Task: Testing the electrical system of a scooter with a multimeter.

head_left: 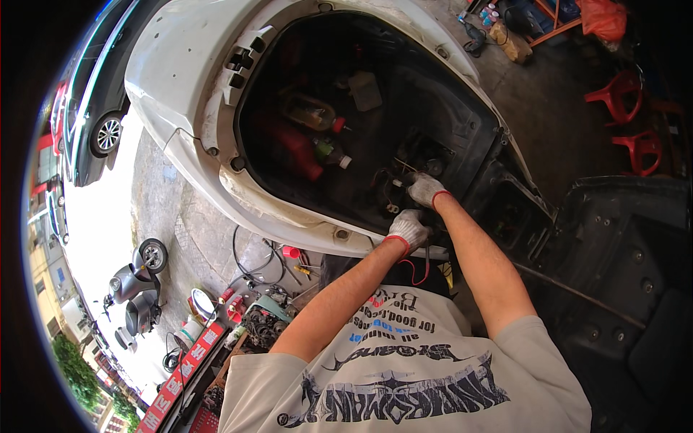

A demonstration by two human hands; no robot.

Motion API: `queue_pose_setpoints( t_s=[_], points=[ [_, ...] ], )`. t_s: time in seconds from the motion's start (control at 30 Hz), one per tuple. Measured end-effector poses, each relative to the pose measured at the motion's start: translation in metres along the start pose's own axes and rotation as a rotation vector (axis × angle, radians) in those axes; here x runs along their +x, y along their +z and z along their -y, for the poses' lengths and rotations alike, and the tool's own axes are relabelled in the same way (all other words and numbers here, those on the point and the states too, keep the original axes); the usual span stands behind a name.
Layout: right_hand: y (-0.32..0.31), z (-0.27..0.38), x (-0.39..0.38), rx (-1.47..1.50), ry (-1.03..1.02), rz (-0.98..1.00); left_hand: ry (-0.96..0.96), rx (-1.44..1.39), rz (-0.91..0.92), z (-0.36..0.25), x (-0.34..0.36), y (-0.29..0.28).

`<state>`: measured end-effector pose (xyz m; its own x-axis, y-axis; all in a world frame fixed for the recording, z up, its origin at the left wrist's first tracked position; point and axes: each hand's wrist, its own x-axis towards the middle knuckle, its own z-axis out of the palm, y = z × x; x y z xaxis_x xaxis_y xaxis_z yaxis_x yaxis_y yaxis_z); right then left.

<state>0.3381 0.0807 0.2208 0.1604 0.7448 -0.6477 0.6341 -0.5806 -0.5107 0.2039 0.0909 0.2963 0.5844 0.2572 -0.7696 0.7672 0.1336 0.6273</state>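
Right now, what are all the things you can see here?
Scooter storage compartment: one, black inside a white body, centre.
Bottles: about three, one clear yellowish, one red, one greenish, lying in the compartment.
Red wire: one, below the hands.
Plastic stools: two, red, upper right.
Parked scooter: one, grey, on the pavement at left.
Car: one, dark, upper left.
Tools and parts: a mixed pile, on the ground lower left.
Left hand: white glove with red cuff, at the compartment's near edge.
Right hand: same glove, reaching among wires inside the compartment.
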Motion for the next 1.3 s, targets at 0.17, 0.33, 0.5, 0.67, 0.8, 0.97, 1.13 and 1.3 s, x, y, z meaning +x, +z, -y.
queue_pose_setpoints(
  t_s=[0.17, 0.33, 0.5, 0.67, 0.8, 0.97, 1.13, 1.3],
  points=[
    [0.002, -0.003, 0.002, -0.026, -0.007, -0.01, 0.01, 0.042, -0.012, -0.006, -0.004, -0.003],
    [0.004, -0.004, 0.005, 0.008, 0.068, 0.018, 0.01, 0.041, -0.009, -0.008, -0.005, -0.004],
    [0.008, -0.007, 0.007, -0.01, 0.039, -0.002, 0.05, 0.099, -0.039, -0.011, -0.008, -0.005],
    [0.008, -0.008, 0.009, -0.024, 0.062, 0.009, 0.032, 0.05, -0.007, -0.011, -0.008, -0.006],
    [0.007, -0.007, 0.009, -0.002, 0.112, 0.016, 0.028, 0.076, -0.012, -0.015, -0.01, -0.007],
    [0.004, -0.002, 0.006, 0.028, 0.135, 0.024, 0.023, 0.064, -0.009, -0.011, -0.008, -0.006],
    [0.003, -0.002, 0.005, 0.051, 0.139, 0.009, 0.016, 0.029, 0.013, -0.012, -0.008, -0.006],
    [0.001, 0.003, 0.0, 0.061, 0.141, 0.004, 0.013, 0.036, 0.018, -0.011, -0.007, -0.006]
  ],
)
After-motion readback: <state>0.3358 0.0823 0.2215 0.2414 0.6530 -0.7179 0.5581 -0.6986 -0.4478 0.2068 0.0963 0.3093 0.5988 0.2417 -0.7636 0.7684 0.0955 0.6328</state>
